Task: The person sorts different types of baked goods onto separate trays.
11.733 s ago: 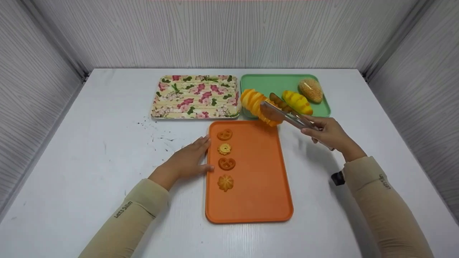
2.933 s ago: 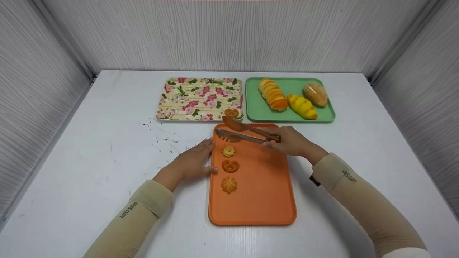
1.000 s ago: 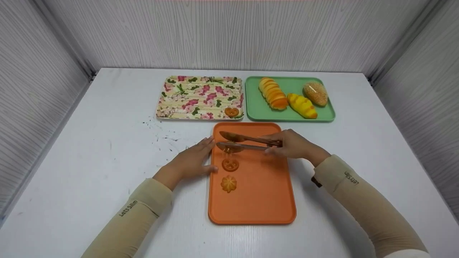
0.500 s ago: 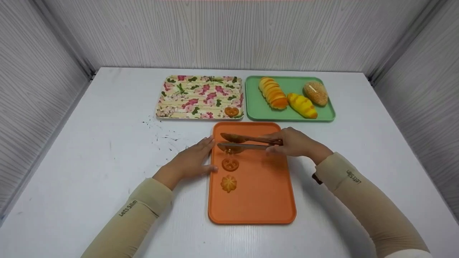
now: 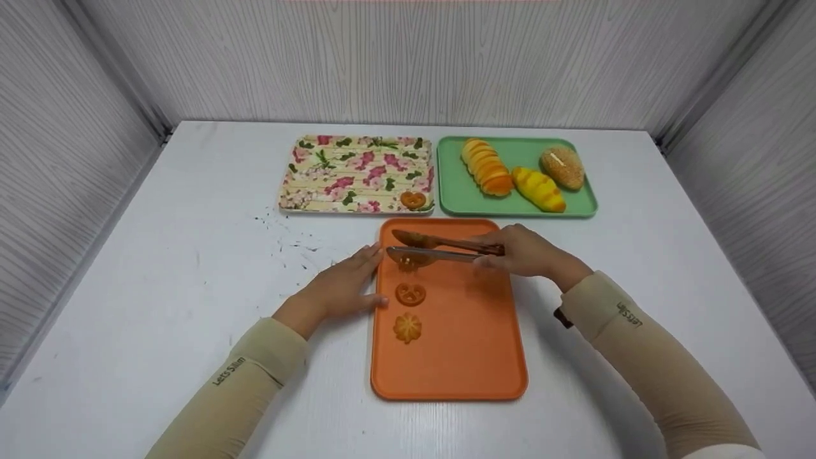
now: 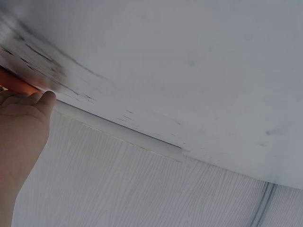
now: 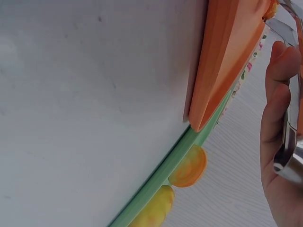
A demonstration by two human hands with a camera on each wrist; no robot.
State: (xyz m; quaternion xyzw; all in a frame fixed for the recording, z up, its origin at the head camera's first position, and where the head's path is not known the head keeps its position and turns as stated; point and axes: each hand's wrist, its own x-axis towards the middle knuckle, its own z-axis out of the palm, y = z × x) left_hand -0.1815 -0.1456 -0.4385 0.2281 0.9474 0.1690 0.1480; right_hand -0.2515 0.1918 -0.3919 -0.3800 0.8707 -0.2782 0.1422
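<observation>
My right hand (image 5: pixel 529 252) grips metal tongs (image 5: pixel 446 252) reaching left across the orange tray (image 5: pixel 459 357); in the right wrist view its fingers (image 7: pixel 279 99) are curled round the handle. The tong tips are over a small ring-shaped cookie (image 5: pixel 408 263), largely hidden beneath them. Nearer on the tray lie a pretzel-shaped cookie (image 5: pixel 410 294) and a flower-shaped cookie (image 5: pixel 407 327). My left hand (image 5: pixel 335 290) rests at the tray's left edge with its fingers extended, thumb over the rim.
Behind the orange tray stands a floral tray (image 5: pixel 350 172) with one pretzel-shaped cookie (image 5: pixel 413 200) in its near right corner. Beside it, a green tray (image 5: pixel 449 185) holds a ridged orange bread (image 5: pixel 488 167), a yellow bread (image 5: pixel 539 189) and a sesame bun (image 5: pixel 562 167).
The ridged bread has gone from the tongs onto the green tray, and one pretzel-shaped cookie from the orange tray to the floral one. In the last half second the tongs shifted slightly away from me.
</observation>
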